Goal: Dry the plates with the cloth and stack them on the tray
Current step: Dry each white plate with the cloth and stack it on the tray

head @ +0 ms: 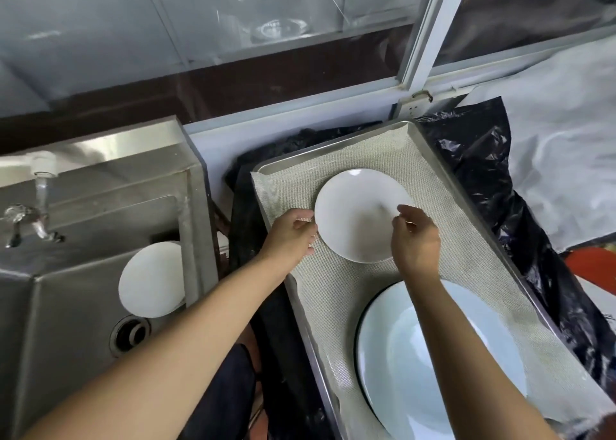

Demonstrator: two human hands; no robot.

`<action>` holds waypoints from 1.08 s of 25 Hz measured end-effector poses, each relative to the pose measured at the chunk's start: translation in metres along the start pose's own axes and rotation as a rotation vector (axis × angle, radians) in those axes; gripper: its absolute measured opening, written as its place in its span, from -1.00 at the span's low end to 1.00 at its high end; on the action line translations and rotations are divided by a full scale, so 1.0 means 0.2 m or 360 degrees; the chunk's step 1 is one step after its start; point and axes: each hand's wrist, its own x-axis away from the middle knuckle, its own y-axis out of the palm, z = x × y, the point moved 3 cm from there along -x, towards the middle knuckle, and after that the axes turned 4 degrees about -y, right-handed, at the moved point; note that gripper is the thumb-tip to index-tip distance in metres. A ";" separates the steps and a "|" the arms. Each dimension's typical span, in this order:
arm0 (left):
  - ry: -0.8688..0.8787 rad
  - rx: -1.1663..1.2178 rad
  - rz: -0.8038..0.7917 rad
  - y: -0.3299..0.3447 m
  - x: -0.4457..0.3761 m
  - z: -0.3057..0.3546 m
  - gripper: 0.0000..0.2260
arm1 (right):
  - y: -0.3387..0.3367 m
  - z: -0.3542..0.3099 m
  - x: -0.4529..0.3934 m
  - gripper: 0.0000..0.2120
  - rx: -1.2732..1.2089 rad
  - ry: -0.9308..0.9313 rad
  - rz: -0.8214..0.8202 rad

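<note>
Nearest you: large plate on cloth-lined tray, under your right forearm | sink: one plate leaning inside | left hand fingers curled at small plate left rim, grip unclear | right hand pinches its right rim; plate on tray cloth.

We cannot tell whether the right hand touches the small plate; its palm and fingertips face away from us. The left hand hides that plate's left rim, so any grip there is unclear. Our right forearm covers part of the large plate, and the bottom edge cuts it off. The sink wall hides the right side of the sink plate. The tap is blurred.
</note>
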 end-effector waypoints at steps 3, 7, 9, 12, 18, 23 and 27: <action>0.0153 -0.0023 0.0003 -0.09 0.13 0.01 -0.82 | 0.04 -0.13 0.16 -0.71 -0.0064 -0.0108 -0.0060; 0.0262 -0.0053 0.0104 -0.28 0.33 -0.01 -0.75 | 0.13 -0.28 0.37 -0.75 -0.0166 -0.0197 -0.0148; 0.0266 -0.0050 0.0153 -0.41 0.43 -0.04 -0.73 | 0.19 -0.35 0.49 -0.76 -0.0191 -0.0236 -0.0187; 0.0234 -0.0023 0.0204 -0.64 0.56 -0.12 -0.72 | 0.31 -0.44 0.68 -0.77 -0.0204 -0.0305 -0.0246; 0.0229 0.0073 0.0245 -1.15 0.76 -0.33 -0.72 | 0.62 -0.57 1.12 -0.79 -0.0239 -0.0328 -0.0318; 0.0236 0.0079 0.0220 -1.61 0.91 -0.61 -0.71 | 0.90 -0.62 1.56 -0.78 -0.0229 -0.0273 -0.0314; 0.0161 0.0065 0.0229 -1.94 0.99 -0.86 -0.73 | 1.14 -0.61 1.86 -0.78 -0.0274 -0.0126 -0.0315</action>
